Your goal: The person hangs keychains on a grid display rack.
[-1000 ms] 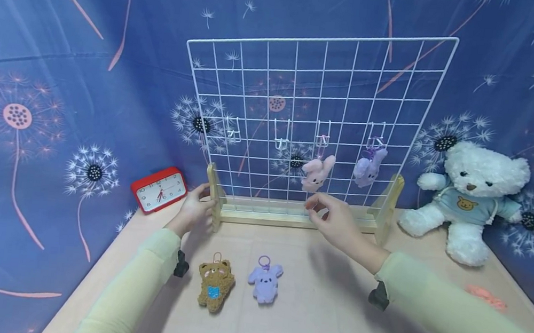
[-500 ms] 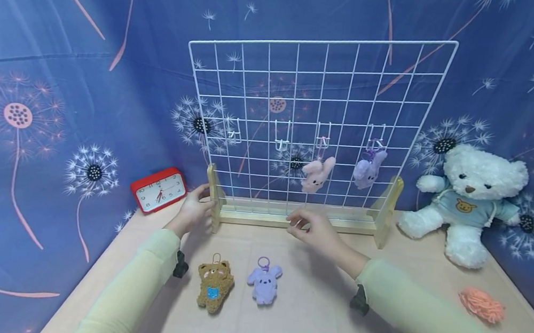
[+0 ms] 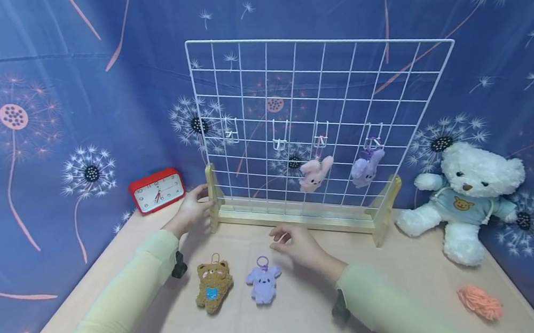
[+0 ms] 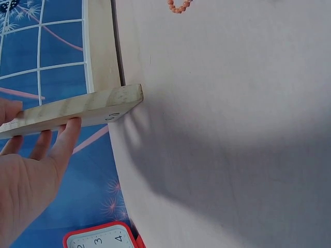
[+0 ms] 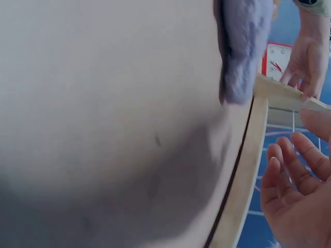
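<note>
My left hand [image 3: 193, 210] grips the left wooden upright [image 4: 77, 107] of a white wire grid rack [image 3: 291, 88], thumb on one face and fingers on the other. Just in front of the rack's wooden base [image 3: 295, 221] hovers my right hand [image 3: 295, 244], its fingers loosely bent around nothing. Below it, a purple plush keychain [image 3: 263, 288] lies on the table beside a brown bear keychain [image 3: 213, 291] with a blue patch. From hooks on the grid hang a pink bunny keychain [image 3: 315, 175] and a purple bunny keychain [image 3: 366, 168]. Two hooks at left, including a left-middle hook [image 3: 279, 143], carry nothing.
A red clock [image 3: 157, 191] stands left of the rack, close to my left hand. At the right sit a white teddy bear [image 3: 477, 187] in a blue shirt and a bundle of orange yarn [image 3: 480, 302]. A blue dandelion-print cloth hangs behind.
My right hand has moved left and down, from below the hanging pink bunny to above the purple keychain on the table. My left hand stays on the upright.
</note>
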